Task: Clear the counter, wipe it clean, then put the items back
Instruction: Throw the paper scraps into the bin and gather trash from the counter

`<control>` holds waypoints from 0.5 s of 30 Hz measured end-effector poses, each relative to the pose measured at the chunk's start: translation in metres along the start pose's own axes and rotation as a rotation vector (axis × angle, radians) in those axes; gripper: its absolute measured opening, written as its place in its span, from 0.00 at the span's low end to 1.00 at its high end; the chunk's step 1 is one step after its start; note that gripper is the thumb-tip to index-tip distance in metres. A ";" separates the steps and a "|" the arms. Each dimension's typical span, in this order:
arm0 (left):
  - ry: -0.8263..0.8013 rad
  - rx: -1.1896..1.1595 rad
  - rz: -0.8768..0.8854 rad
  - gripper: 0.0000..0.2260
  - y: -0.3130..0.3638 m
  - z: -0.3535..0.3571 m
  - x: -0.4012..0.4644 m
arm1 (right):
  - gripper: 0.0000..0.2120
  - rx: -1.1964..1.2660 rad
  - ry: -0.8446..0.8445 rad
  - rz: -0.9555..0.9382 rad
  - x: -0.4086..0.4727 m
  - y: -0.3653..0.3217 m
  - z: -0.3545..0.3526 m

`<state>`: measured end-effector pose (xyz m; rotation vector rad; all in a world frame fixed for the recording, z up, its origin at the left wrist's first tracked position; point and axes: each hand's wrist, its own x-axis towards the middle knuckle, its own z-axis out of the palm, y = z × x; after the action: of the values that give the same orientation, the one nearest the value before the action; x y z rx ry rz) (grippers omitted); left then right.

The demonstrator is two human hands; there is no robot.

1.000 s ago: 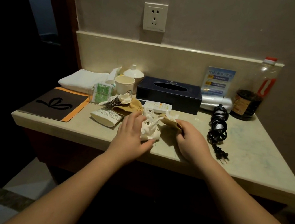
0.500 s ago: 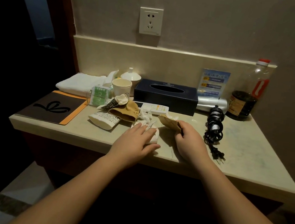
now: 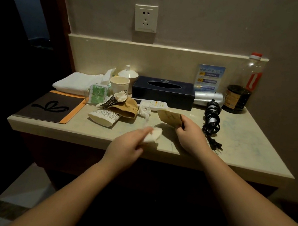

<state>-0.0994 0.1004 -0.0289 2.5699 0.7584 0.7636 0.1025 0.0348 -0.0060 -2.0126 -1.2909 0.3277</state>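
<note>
My left hand [image 3: 127, 147] pinches a crumpled white tissue [image 3: 153, 136] just above the front of the pale stone counter [image 3: 245, 145]. My right hand [image 3: 192, 135] grips a flattened brown paper piece [image 3: 169, 117] lifted off the counter's middle. Left of them lie a brown paper cup [image 3: 125, 108], a printed white cup on its side [image 3: 103, 117], a torn wrapper [image 3: 114, 98] and more crumpled tissue [image 3: 144, 111]. A white remote [image 3: 154, 104] lies in front of the dark tissue box [image 3: 163, 92].
A black and orange folder [image 3: 49, 107], a folded white towel [image 3: 76, 82], a green packet [image 3: 98, 92], a cream cup [image 3: 119, 84] and a lidded white bowl [image 3: 127, 74] fill the left. A coiled black cord with plug [image 3: 212, 119], a silver object [image 3: 208, 98], a sign [image 3: 209, 77] and a dark bottle [image 3: 241, 91] stand right.
My left hand has closed on the white tissue and pulled it toward the counter's front edge. My right hand has lifted the brown paper piece a little.
</note>
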 end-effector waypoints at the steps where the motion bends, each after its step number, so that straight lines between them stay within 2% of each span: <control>1: 0.065 -0.157 -0.082 0.27 0.003 -0.005 0.000 | 0.17 0.044 0.004 0.020 -0.004 -0.002 -0.002; 4: 0.215 -0.704 -0.290 0.22 0.014 -0.014 0.001 | 0.16 0.209 0.043 0.093 -0.024 -0.009 -0.011; 7: 0.257 -1.083 -0.435 0.20 0.023 -0.012 0.004 | 0.16 0.357 0.110 0.118 -0.053 -0.012 -0.026; 10: 0.253 -1.261 -0.515 0.21 0.040 -0.001 0.002 | 0.13 0.491 0.125 0.158 -0.088 -0.001 -0.045; 15: 0.070 -1.288 -0.490 0.21 0.089 0.032 -0.011 | 0.06 0.640 0.203 0.341 -0.145 0.054 -0.070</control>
<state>-0.0534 0.0178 -0.0168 1.1584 0.5672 0.7860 0.1108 -0.1344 -0.0161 -1.6420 -0.6017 0.5934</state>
